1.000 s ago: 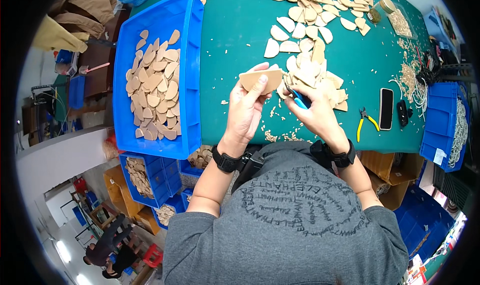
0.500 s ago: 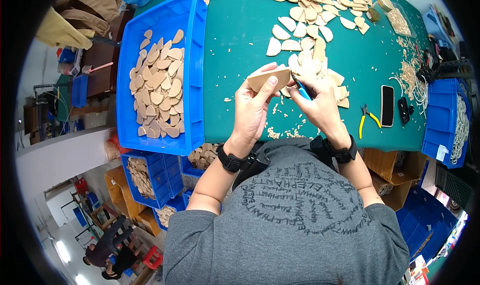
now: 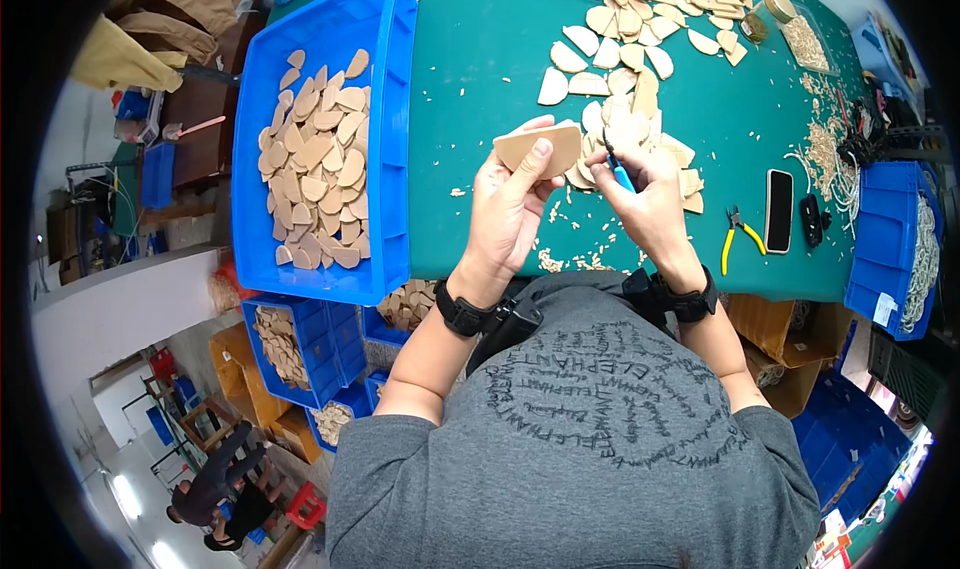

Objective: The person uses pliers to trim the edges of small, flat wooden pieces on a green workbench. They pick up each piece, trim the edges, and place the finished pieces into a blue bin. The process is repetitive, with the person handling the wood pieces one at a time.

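Two hands (image 3: pixel 505 209) (image 3: pixel 655 204) and one blue-handled tool (image 3: pixel 622 176) are at centre, with one phone (image 3: pixel 779 211), one yellow-handled cutter (image 3: pixel 736 223) and one jar (image 3: pixel 756 28) at right.

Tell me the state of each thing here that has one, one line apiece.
Left hand: closed on a flat tan piece
Right hand: closed around a blue-handled tool
Yellow-handled pliers: handles spread, unheld
Phone: face up, screen dark
Large blue bin: open-topped, partly filled with tan pieces
Glass jar: apparently lidded
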`<action>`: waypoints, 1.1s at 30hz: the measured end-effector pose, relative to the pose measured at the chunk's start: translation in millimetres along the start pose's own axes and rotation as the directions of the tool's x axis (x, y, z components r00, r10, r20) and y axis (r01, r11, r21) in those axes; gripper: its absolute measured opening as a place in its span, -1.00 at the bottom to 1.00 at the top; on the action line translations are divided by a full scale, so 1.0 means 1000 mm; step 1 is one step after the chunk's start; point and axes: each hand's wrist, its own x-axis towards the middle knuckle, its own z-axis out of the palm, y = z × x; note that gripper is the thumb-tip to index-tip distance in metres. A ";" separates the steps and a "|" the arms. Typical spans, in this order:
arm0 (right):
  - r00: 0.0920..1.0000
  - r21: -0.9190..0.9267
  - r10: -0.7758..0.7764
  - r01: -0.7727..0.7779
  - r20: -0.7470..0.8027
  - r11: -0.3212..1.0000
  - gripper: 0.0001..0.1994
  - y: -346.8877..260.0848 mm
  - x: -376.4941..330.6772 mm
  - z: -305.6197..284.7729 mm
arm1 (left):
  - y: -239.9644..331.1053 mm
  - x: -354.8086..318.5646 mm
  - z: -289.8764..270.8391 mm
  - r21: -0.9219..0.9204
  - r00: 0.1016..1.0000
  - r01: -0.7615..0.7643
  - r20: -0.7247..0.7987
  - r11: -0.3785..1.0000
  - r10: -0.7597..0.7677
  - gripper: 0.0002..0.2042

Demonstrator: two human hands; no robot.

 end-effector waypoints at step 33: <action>0.989 -0.224 0.138 -0.146 -0.050 0.964 -0.75 0.048 0.040 -0.047 | -0.055 0.170 -0.071 0.793 0.991 -0.044 0.113 0.608 -0.075 -0.70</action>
